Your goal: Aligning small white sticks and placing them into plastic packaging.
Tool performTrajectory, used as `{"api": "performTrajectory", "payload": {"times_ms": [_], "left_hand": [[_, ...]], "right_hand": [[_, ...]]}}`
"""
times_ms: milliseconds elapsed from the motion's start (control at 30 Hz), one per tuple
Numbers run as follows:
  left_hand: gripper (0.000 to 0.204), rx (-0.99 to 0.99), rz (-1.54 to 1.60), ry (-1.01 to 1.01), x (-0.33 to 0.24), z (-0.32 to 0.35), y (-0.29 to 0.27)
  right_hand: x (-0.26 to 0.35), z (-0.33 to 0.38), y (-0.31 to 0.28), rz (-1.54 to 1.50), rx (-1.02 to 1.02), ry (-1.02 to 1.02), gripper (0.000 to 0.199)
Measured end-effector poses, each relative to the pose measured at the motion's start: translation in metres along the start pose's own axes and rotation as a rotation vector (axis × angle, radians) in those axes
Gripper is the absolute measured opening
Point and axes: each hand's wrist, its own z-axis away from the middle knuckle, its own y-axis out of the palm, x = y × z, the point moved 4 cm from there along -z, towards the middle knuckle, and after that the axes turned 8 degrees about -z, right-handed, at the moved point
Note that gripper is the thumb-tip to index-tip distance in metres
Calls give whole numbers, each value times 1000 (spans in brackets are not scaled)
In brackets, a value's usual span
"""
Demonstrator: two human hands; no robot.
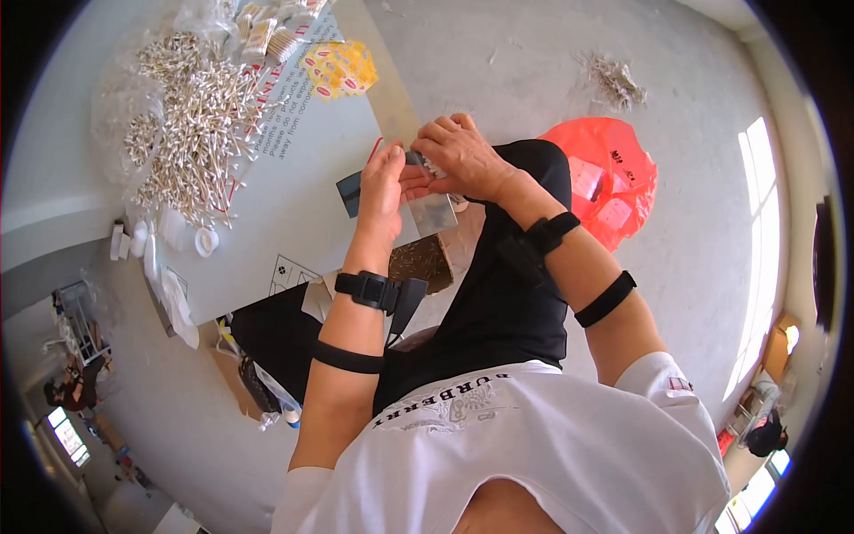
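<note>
Above the table's right edge, my two hands meet around a small bunch of cotton swabs (431,167); its white tips show between them. My right hand (467,158) curls over the bunch from the right, closed on it. With its thumb raised and fingers stretched flat toward the right, my left hand (382,196) is open and reaches the underside of the bunch. Whether a clear wrapper surrounds the swabs I cannot tell. Under my left wrist lies a dark blue flat piece (350,194). A see-through plastic piece (433,216) sits just below my fingers.
A large heap of loose cotton swabs (200,116) covers the far left of the grey table (294,205). Bundled swab packs (267,36) and a yellow patterned wrapper (340,69) lie behind. A brown box (418,264) stands below; a red plastic bag (614,178) rests on the floor.
</note>
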Motion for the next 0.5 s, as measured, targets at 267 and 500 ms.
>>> {"api": "performTrajectory", "payload": {"times_ms": [267, 500], "left_hand": [[33, -56, 54, -38, 7, -3, 10], [35, 183, 343, 7, -17, 5, 56]], "right_hand": [[8, 15, -12, 120, -33, -5, 51], [-11, 42, -42, 322, -213, 93, 46]]}}
